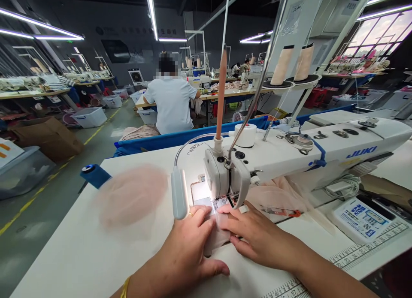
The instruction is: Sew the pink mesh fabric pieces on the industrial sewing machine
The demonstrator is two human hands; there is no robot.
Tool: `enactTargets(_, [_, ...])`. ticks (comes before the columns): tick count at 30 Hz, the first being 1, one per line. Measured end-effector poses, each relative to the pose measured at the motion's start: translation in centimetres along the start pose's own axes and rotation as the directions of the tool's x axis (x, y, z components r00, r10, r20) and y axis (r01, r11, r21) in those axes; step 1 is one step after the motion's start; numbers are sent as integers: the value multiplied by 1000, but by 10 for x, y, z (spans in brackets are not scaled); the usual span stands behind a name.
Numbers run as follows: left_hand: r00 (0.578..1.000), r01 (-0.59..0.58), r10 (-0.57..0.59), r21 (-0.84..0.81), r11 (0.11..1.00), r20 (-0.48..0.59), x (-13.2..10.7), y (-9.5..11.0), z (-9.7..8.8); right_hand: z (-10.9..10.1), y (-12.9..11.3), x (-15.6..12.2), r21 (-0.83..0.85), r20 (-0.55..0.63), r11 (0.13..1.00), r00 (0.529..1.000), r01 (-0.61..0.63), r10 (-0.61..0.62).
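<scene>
My left hand [188, 242] lies on a small pale pink sheer fabric piece [216, 233] in front of the needle of a white sewing machine [289, 154], fingers bent and pressing it flat. My right hand [254, 233] rests on the same piece from the right, fingertips close to the presser foot [222, 200]. A gold ring shows on the left hand and a bangle on its wrist. More pale pink fabric [277, 195] lies under the machine arm.
A blurred pink fabric piece [130, 195] lies on the white table [80, 255] to the left. A gooseneck lamp [179, 193] hangs beside the needle. Thread cones [282, 64] stand behind the machine, and a control panel [362, 218] is at the right. A person in a light shirt [172, 103] sits ahead.
</scene>
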State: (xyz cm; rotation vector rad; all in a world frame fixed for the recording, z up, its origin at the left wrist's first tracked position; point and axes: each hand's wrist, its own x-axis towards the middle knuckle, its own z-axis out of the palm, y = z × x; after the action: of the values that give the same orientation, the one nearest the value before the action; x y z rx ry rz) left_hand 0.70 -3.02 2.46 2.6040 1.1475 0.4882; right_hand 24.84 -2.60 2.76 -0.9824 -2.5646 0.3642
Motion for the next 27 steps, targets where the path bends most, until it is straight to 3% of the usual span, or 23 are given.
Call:
enactTargets(3, [998,9,-10,-9,1000,-58,-2,2,11,4,2,2,63,-22,998,1000,9,-8])
enactTargets(6, [988,59,-71,-85,995,-137,4,-6,22,12,3,6,171,-152,985,986,-38,64])
enactTargets(10, [970,216,-236,-263,940,-49,17,-12,19,19,1,9,371,-278,923,936,-104,217])
enactTargets(16, [963,264,-265,-354,898,46,26,-14,6,22,-2,14,538,-227,810,886,-233,405])
enactTargets(27, [986,165,-164,-369,915,34,26,-16,-7,18,-7,14,518,-197,827,910,-219,364])
